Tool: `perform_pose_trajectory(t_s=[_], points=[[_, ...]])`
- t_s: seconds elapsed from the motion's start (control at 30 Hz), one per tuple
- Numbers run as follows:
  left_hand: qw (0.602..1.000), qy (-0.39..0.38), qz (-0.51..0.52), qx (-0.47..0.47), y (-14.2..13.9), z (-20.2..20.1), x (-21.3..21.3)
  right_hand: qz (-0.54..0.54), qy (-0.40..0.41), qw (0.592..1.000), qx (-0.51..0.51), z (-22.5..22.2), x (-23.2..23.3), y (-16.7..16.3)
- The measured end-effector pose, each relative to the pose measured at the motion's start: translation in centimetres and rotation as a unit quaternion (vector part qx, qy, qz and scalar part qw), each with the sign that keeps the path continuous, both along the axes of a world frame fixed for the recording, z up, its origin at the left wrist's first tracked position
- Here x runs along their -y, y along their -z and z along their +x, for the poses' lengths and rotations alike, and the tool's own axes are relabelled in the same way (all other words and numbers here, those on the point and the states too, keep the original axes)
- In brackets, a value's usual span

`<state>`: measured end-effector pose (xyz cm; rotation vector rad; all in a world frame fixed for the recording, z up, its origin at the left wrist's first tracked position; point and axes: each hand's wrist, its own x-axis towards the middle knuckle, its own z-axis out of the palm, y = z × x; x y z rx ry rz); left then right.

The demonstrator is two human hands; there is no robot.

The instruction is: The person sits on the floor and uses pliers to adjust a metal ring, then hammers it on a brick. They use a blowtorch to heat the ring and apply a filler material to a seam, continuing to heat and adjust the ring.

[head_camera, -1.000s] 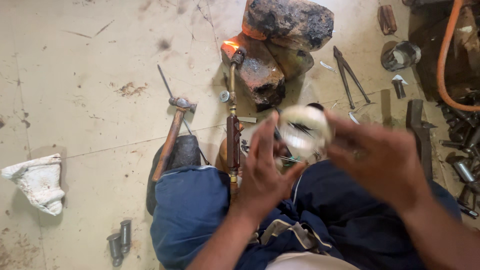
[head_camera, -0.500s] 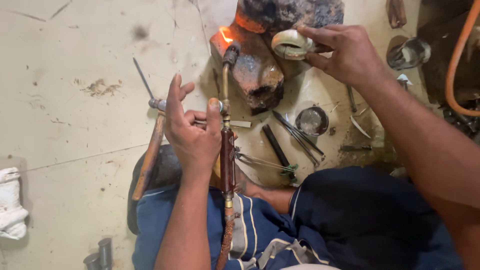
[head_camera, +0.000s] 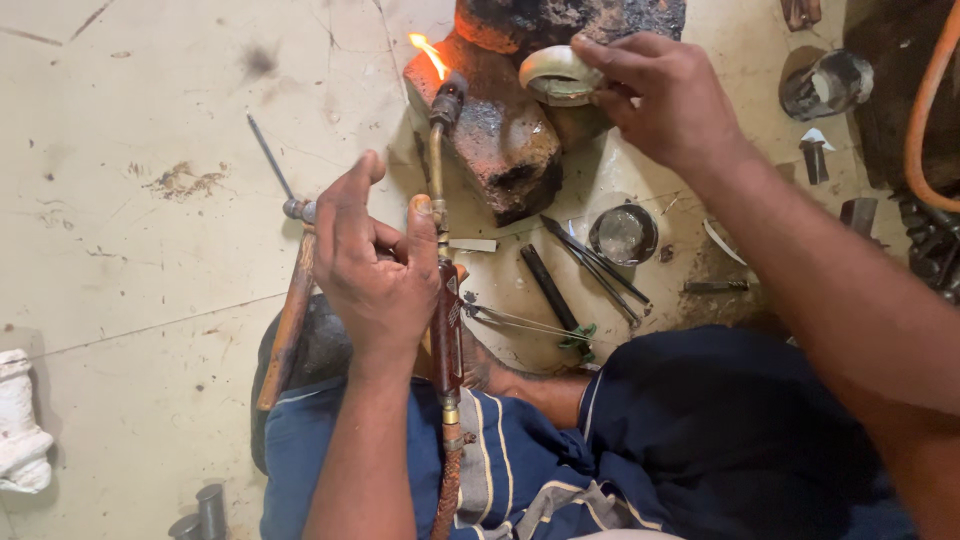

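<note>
My left hand (head_camera: pixel 375 265) rests against a gas torch (head_camera: pixel 443 250) with a reddish handle and brass neck; its fingers are partly spread around the handle. A small flame (head_camera: pixel 428 52) burns at the torch tip. My right hand (head_camera: pixel 665 95) grips a pale ring-shaped piece (head_camera: pixel 558 75) and holds it over a dark scorched block (head_camera: pixel 500 130), right of the flame. A hammer (head_camera: pixel 290 300) with a wooden handle lies on the floor just left of my left hand.
Tweezers (head_camera: pixel 595 262), a dark rod (head_camera: pixel 545 285) and a small metal bowl (head_camera: pixel 622 233) lie on the floor before my knees. A metal cup (head_camera: pixel 825 85) and an orange hose (head_camera: pixel 925 110) are at the right. A white cloth bundle (head_camera: pixel 20 425) sits at far left.
My right hand carried the pale ring from in front of my lap up to the block. My left hand moved onto the torch handle and has stayed there.
</note>
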<state>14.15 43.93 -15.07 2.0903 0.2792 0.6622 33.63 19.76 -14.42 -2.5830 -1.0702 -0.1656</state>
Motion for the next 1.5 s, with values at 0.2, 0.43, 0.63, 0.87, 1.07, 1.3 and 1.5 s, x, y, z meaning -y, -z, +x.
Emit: perform_pose_trajectory(t_s=[0.2, 0.43, 0.63, 0.87, 1.07, 1.3, 1.5], points=[[0.992, 0.065, 0.097, 0.048, -1.6, 3.2, 0.8, 0.057, -0.018, 0.997, 0.058, -0.2, 0.5, 0.4], [0.948, 0.164, 0.27, 0.024, -0.6, 12.5, 3.0, 0.059, -0.011, 0.997, 0.049, 0.8, 0.6, 0.3], [0.936, 0.163, 0.311, -0.033, 1.4, 17.0, 4.9, 0.081, -0.016, 0.995, 0.048, 0.7, 0.3, 0.5], [0.937, 0.176, 0.3, -0.009, 1.5, 18.4, 5.3, 0.073, -0.02, 0.996, 0.047, 0.6, 0.2, 0.1], [0.944, 0.17, 0.281, 0.016, 1.6, 18.7, 5.2, 0.04, -0.02, 0.996, 0.076, 0.5, 0.3, 0.0], [0.935, 0.164, 0.313, -0.002, 1.8, 19.0, 5.3, 0.035, -0.033, 0.998, 0.05, 0.7, 1.0, 0.4], [0.935, 0.167, 0.314, -0.003, 2.0, 19.0, 5.2, 0.046, -0.038, 0.997, 0.048, 0.6, 1.6, 0.5]])
